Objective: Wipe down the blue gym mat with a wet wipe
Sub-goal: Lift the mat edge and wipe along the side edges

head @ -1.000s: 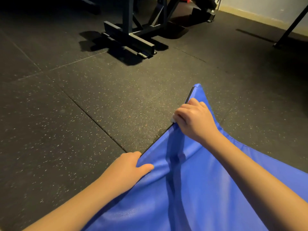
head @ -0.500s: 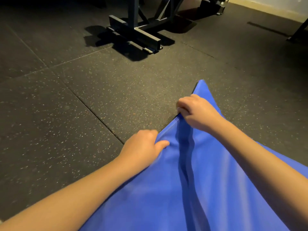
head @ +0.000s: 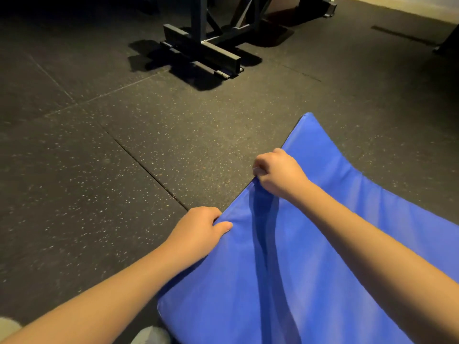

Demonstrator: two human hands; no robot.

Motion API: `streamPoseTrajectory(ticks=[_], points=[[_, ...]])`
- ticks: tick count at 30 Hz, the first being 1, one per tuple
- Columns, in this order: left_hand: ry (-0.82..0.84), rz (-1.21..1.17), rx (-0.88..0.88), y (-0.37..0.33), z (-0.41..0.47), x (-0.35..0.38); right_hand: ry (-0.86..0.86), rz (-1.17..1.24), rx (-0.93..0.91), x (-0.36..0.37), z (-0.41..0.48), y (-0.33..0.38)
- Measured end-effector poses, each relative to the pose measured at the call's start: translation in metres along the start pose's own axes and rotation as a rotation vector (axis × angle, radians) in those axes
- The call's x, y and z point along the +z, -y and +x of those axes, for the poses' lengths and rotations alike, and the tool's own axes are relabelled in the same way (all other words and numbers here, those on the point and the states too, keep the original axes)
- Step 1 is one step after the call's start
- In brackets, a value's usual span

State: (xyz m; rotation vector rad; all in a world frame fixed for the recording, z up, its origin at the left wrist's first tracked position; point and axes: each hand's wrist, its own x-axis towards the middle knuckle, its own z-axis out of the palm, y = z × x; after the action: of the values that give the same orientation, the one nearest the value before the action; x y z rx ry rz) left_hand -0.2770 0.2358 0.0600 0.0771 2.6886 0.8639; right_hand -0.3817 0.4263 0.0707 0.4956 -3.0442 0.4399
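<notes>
The black speckled rubber floor (head: 99, 182) fills most of the view, its tile seams running diagonally. The blue gym mat (head: 310, 269) lies on it at the near right, one corner pointing to the far side and its left edge lifted off the floor, so that a long crease runs from that edge back toward the near side. At the far centre stands the dark steel base of a gym frame (head: 206, 50), well apart from the mat. The left hand (head: 196, 232) grips the mat's raised left edge, thumb lying on top and fingers curled under. The right hand (head: 278, 175), farther along the same edge, is closed in a fist on it, and a white sliver at its knuckles looks like the wet wipe (head: 255, 168). I cannot tell whether those fingers also pinch the vinyl. A grey shoe (head: 151, 335) shows at the near edge beside the mat's near corner. The likely trouble from here is the wipe: bunched inside a fist that is busy with the edge, it could slip out onto the gritty floor and pick up dirt, or stay so crumpled that little of it meets the surface. The smooth cover could also slide out of either grip and flop down folded, leaving the crease unwiped.
</notes>
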Motion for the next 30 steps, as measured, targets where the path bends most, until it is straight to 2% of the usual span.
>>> streamPoseTrajectory(ticks=[2, 4, 8, 12, 16, 19, 21, 23, 26, 30], points=[[-0.032, 0.006, 0.016, -0.003, 0.003, -0.001, 0.099, 0.007, -0.132, 0.014, -0.013, 0.025], [-0.030, -0.011, 0.021, -0.001, 0.004, -0.001, 0.086, -0.029, -0.215, 0.017, -0.018, 0.030], [-0.003, -0.109, 0.031, -0.002, -0.009, -0.001, 0.053, -0.129, -0.183, 0.008, -0.008, 0.011], [0.164, -0.102, -0.100, 0.026, -0.034, -0.005, 0.061, -0.143, -0.144, 0.015, -0.006, 0.014], [0.058, -0.070, -0.097, 0.031, -0.041, -0.003, 0.082, 0.004, -0.012, 0.023, -0.009, 0.031], [-0.014, -0.093, -0.083, 0.024, -0.034, -0.001, 0.147, 0.057, -0.082, 0.030, -0.021, 0.053], [-0.043, -0.117, -0.072, 0.018, -0.024, -0.001, 0.121, 0.016, -0.137, 0.029, -0.023, 0.051], [-0.060, -0.141, -0.066, 0.008, -0.010, -0.002, 0.067, 0.017, -0.094, 0.024, -0.015, 0.040], [-0.032, -0.147, -0.088, 0.004, 0.007, -0.002, 0.036, -0.022, -0.059, 0.025, -0.004, 0.030], [0.111, -0.310, -0.203, 0.036, -0.004, 0.008, 0.101, -0.114, -0.139, 0.053, -0.011, 0.036]])
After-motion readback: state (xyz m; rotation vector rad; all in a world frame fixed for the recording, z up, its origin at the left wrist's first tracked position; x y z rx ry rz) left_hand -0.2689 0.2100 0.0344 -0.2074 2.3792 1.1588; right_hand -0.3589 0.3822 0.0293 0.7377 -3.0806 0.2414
